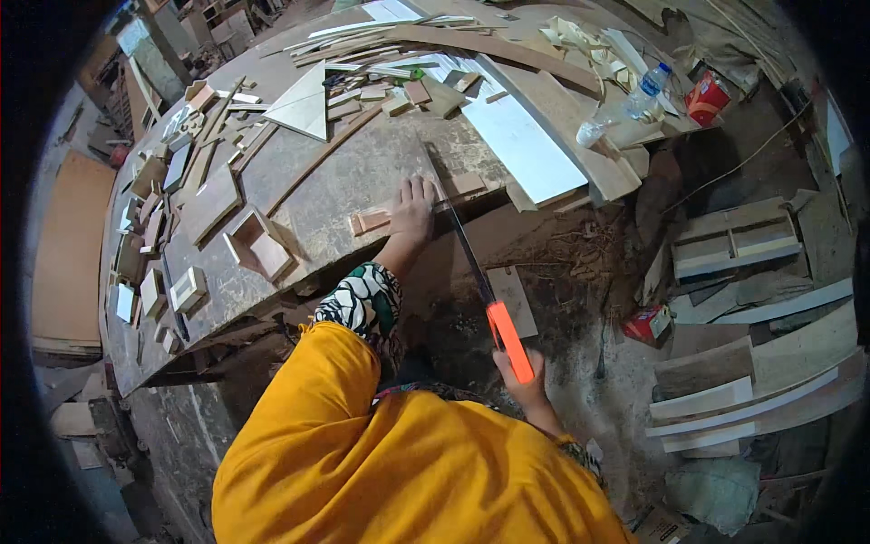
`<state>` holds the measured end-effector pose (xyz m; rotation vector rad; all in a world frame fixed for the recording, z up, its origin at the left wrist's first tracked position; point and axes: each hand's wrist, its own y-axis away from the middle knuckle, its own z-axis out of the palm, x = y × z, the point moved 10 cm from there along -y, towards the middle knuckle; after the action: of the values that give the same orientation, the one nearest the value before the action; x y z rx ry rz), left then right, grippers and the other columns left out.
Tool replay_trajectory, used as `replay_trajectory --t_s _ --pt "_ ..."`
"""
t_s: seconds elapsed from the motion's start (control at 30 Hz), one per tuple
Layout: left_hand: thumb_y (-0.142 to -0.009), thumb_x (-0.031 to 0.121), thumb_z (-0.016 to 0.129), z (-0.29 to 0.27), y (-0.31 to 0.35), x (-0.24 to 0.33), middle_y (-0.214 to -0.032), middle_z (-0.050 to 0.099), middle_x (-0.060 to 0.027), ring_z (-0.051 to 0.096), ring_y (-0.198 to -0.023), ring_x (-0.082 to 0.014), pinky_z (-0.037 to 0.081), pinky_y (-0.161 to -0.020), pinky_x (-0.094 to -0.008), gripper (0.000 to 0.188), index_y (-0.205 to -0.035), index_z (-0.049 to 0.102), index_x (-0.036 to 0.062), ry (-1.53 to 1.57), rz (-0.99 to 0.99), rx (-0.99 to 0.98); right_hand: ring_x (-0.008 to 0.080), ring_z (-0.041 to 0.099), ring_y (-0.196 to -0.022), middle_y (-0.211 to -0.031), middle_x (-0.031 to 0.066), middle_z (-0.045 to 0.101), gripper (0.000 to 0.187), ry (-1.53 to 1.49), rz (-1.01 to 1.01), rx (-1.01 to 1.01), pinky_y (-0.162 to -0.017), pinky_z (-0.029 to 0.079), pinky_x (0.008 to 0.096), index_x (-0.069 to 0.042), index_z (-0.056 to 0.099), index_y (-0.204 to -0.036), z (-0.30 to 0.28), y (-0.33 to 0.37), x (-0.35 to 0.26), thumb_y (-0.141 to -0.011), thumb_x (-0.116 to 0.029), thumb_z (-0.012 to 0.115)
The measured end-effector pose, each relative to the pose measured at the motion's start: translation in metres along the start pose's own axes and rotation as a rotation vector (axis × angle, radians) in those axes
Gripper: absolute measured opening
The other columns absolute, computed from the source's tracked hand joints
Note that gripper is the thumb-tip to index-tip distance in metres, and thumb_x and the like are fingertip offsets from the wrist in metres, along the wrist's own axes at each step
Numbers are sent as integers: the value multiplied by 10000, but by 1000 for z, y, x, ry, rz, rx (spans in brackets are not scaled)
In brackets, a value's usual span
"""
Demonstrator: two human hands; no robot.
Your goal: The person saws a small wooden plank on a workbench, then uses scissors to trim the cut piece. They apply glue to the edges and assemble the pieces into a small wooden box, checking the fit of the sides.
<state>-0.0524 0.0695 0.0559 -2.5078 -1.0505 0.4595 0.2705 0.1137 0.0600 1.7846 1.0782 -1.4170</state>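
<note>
The left hand lies spread flat near the middle of the frame, pressing down on a small strip of wood. The strip is under that hand and pokes out on both sides. The right hand, below and to the right, is curled tight around the orange handle of a saw. The saw's long thin blade crosses the strip just beside the left fingers. The strip sits by the edge of the table. A little open box stands to the left, and a white board lies at the upper right.
</note>
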Motion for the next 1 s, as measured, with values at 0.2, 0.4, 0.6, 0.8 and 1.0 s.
replay_trajectory --t_s 0.2,0.4,0.6,0.8,1.0 --pt "-830 127 501 10 -3 2 -1309 457 -215 429 -1227 -382 395 -976 -433 428 -1233 454 -8 64 -32 -52 93 401 -501 -557 -17 467 278 -73 118 99 -459 328 307 -8 508 -642 -26 18 -7 -858 -120 643" --pt "-832 117 493 6 -2 2 -1317 455 -207 438 -1211 -377 387 -987 -435 420 -1232 458 -5 64 -28 -67 176 410 -442 -505 34 417 324 189 -63 14 -443 340 333 -11 466 -630 -34 9 -32 -842 -136 675" --pt "-821 128 500 -1 -4 5 -1249 495 -199 467 -1167 -371 396 -963 -425 351 -1156 494 20 17 -2 28 191 422 -447 -522 64 423 312 126 21 18 -444 345 342 -11 474 -644 -24 39 9 -841 -151 672" --pt "-820 133 511 7 -3 4 -1259 484 -199 435 -1221 -384 405 -961 -428 384 -1182 472 13 59 -8 -23 171 455 -487 -561 66 482 302 5 -196 62 -469 356 335 2 495 -657 17 -91 -32 -852 -157 661" --pt "-825 144 516 -2 -6 4 -1233 513 -194 482 -1179 -367 422 -953 -423 344 -1141 507 7 30 -34 25 170 483 -496 -572 62 508 267 34 -96 55 -480 380 332 13 546 -691 19 -85 -19 -849 -162 670"
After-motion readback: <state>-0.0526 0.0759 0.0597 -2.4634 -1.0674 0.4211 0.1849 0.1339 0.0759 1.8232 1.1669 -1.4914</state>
